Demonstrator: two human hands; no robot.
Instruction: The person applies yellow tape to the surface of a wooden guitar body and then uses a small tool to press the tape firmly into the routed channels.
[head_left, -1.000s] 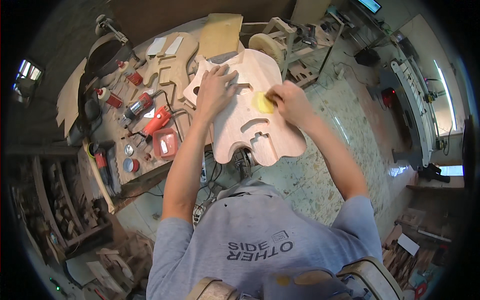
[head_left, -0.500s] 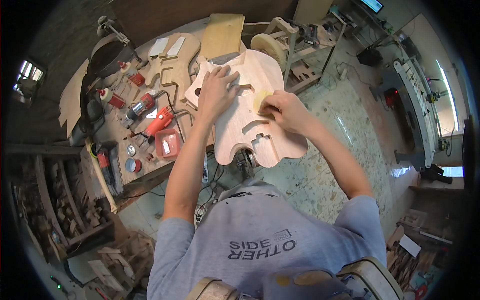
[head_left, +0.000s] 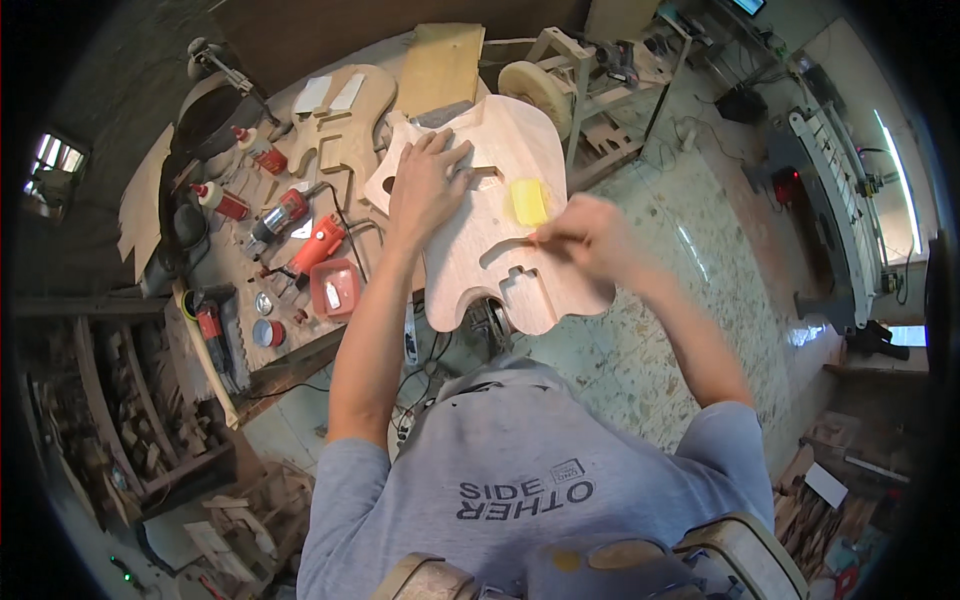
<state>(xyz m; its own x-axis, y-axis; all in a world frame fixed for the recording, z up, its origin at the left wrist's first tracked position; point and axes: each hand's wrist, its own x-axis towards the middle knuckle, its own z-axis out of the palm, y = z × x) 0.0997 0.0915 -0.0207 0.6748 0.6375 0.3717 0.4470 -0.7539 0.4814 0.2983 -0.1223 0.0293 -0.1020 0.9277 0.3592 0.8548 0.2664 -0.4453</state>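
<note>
A pale wooden guitar body (head_left: pixel 470 250) with routed cavities lies in front of me, over the bench's right edge. My left hand (head_left: pixel 432 180) rests on its upper left part, fingers spread and flat. A yellow piece of sandpaper (head_left: pixel 528 202) lies on the wood, apart from both hands. Just below it is my right hand (head_left: pixel 592 238), somewhat blurred, its fingers drawn together and their tips at the end of a curved slot (head_left: pixel 500 250). Whether anything small is pinched there is hidden.
Left on the bench (head_left: pixel 290 350) are a second guitar body (head_left: pixel 345 125), glue bottles (head_left: pixel 262 150), red-and-black power tools (head_left: pixel 318 245), a red tray (head_left: pixel 336 288) and a small tin (head_left: pixel 267 332). A wooden frame stand (head_left: pixel 575 90) is beyond, and a machine (head_left: pixel 830 220) stands far right.
My right hand has let go of the yellow sandpaper, which now lies uncovered on the guitar body. That hand has moved slightly right and down, while my left hand stays on the wood.
</note>
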